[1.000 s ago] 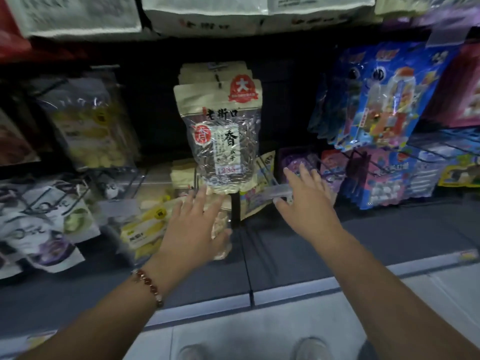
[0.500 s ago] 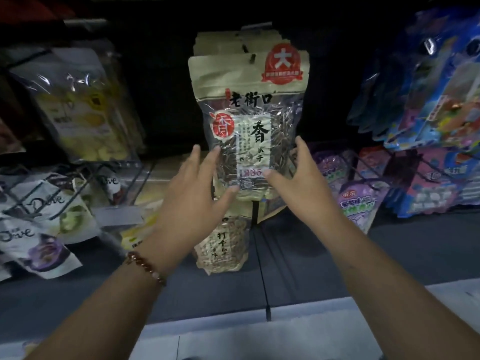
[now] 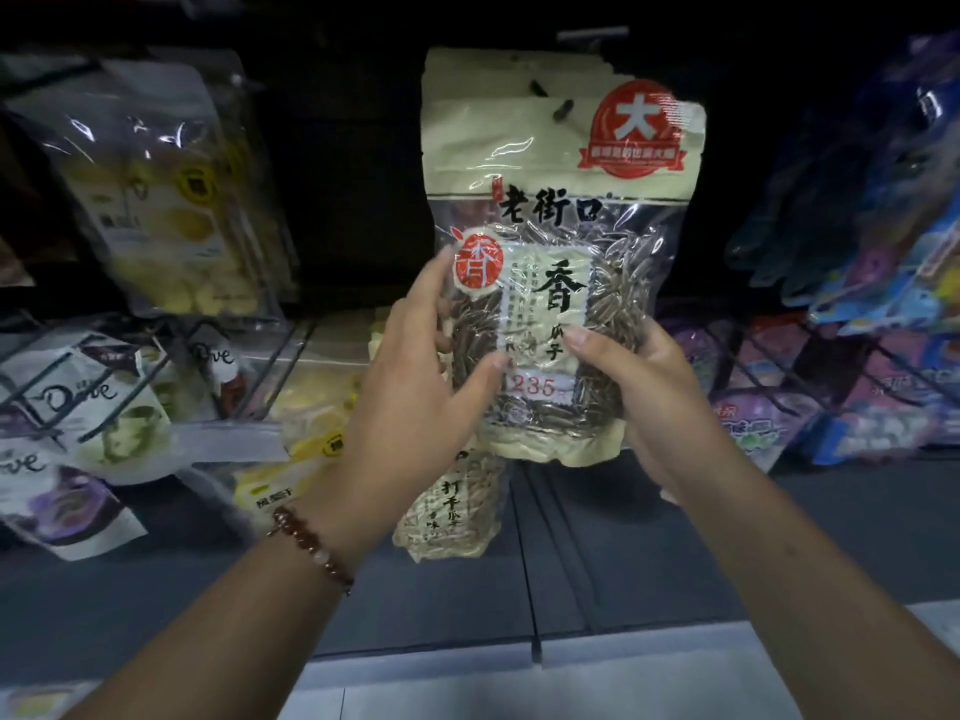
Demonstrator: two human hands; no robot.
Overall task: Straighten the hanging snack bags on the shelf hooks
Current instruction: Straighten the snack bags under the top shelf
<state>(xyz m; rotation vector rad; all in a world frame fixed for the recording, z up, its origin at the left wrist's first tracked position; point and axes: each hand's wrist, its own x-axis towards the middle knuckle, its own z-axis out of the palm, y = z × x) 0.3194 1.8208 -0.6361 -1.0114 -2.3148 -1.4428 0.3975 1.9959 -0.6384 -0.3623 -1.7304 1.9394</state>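
Both hands grip the front sunflower seed bag (image 3: pixel 561 262) hanging at centre, left hand (image 3: pixel 415 392) pinching its seven o'clock edge, right hand (image 3: pixel 649 392) its five o'clock corner, at least two like bags behind on one hook above a dark grey shelf (image 3: pixel 623 537).

Both arms raised fwd. Left hand (image 3: pixel 415 376) gripping seed bag (image 3: pixel 558 262) at lower-left edge, thumb on front; right hand (image 3: pixel 644 392) clasping lower-right corner, thumb across label.

Seed bag (image 3: pixel 561 210) — cream, red badge; bracelet (image 3: pixel 311 543) — reddish-brown beads.
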